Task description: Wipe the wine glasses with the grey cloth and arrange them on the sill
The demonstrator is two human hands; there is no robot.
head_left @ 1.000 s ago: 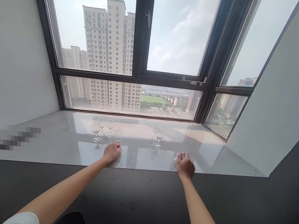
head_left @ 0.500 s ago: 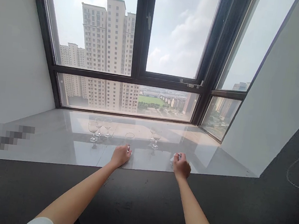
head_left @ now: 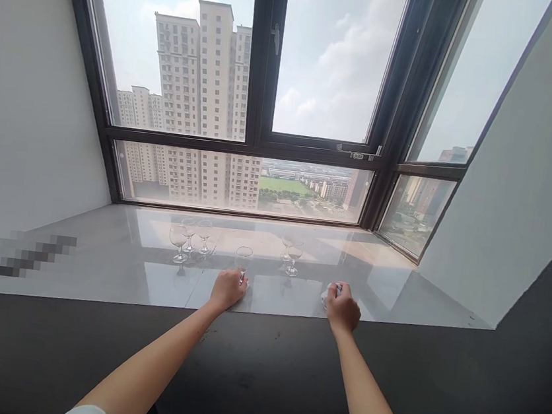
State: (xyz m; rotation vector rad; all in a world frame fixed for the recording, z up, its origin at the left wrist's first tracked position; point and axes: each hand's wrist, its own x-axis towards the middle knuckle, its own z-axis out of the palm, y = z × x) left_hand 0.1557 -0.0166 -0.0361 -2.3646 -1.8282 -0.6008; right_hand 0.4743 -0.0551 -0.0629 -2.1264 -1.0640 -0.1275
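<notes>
We see five glasses standing free on the sill, a sixth glass between them not yet released by the closed left hand, and the right hand clasping a white wad.

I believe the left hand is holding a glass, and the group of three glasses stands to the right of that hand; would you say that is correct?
Not quite: the three glasses stand to the left of the left hand, as the head view shows. That hand is indeed holding a glass.
</notes>
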